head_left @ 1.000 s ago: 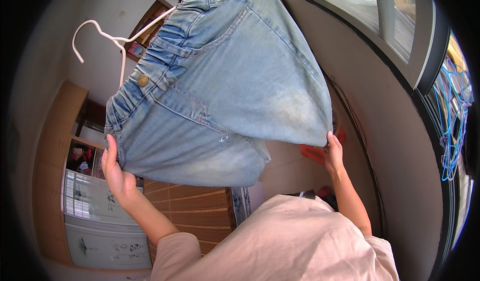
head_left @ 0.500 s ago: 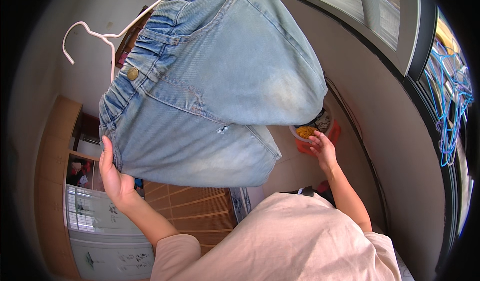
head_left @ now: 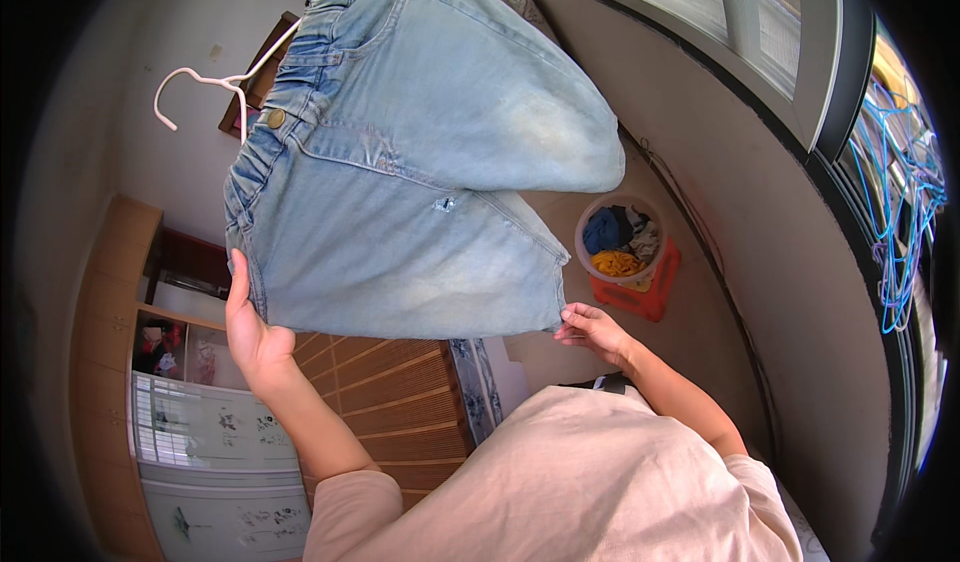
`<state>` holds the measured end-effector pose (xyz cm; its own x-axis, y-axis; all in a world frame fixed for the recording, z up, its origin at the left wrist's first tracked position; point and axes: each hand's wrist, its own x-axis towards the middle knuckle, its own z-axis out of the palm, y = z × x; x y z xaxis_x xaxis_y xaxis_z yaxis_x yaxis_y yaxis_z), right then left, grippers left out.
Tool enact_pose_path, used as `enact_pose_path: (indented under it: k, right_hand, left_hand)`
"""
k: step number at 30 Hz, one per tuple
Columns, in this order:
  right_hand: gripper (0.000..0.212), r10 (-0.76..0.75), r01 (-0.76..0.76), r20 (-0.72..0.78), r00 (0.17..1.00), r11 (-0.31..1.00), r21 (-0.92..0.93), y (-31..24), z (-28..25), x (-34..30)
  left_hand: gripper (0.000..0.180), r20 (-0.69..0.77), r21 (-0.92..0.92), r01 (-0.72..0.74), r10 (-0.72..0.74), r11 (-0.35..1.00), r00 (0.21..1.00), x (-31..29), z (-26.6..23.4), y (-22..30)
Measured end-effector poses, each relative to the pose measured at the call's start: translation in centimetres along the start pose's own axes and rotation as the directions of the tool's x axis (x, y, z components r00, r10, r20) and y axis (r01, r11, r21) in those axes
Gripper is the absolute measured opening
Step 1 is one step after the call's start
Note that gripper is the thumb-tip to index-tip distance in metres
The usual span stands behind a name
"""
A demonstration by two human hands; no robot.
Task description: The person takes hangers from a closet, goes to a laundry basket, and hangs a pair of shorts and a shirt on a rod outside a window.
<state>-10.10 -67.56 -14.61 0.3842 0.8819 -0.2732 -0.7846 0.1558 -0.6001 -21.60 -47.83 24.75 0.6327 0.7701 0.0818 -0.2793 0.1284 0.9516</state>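
Light blue denim shorts (head_left: 420, 222) with an elastic waistband and a brass button hang stretched out before me. A white hanger (head_left: 225, 82) sticks out from the waistband, its hook to the left. At the waist's lower end, my left hand (head_left: 258, 332) grips the side edge with the thumb in front and the other fingers behind the cloth. My right hand (head_left: 595, 332) pinches the corner of the lower leg hem between thumb and fingers. A small frayed spot shows on the denim near the crotch seam.
A round tub of clothes (head_left: 620, 240) sits on a red-orange stool (head_left: 645, 297) to the right. Blue wire hangers (head_left: 890, 212) hang by the window at far right. A slatted wooden bed (head_left: 385, 392) and a cabinet (head_left: 220, 422) stand at lower left.
My right hand has moved left from beside the tub and taken hold of the leg hem. The shorts and hanger have shifted slightly, uncovering more of the tub.
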Motion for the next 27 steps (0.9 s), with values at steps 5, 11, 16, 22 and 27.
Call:
enact_pose_path:
  k: [5, 11, 16, 22, 27]
  right_hand:
    - [0.012, -0.059, 0.06, -0.027, 0.998, 0.998, 0.014, 0.5, -1.6, -0.7]
    - [0.018, -0.015, 0.015, -0.007, 1.0, 0.995, -0.097, 1.7, -2.1, -3.0]
    - [0.015, -0.046, 0.047, 0.01, 0.999, 0.976, -0.211, 1.7, -0.2, -3.3]
    - [0.014, -0.021, 0.014, -0.025, 0.999, 0.963, -0.268, 2.1, -0.7, -3.3]
    - [0.014, -0.008, -0.005, -0.04, 0.999, 0.951, -0.31, 2.1, 0.1, -3.3]
  left_hand:
    - [0.044, -0.084, 0.079, -0.002, 0.009, 0.997, 0.996, 2.3, -0.7, -1.3]
    - [0.049, -0.185, 0.132, -0.029, 0.053, 0.991, 0.981, 4.5, -2.9, -2.4]
    - [0.048, -0.198, 0.123, -0.039, 0.063, 0.992, 0.978, 6.1, -5.8, -1.8]
    - [0.048, -0.233, 0.105, 0.019, 0.006, 0.994, 0.972, 6.8, -7.0, -2.7]
    - [0.046, -0.227, 0.155, -0.003, 0.039, 0.988, 0.973, 6.9, -7.6, -2.7]
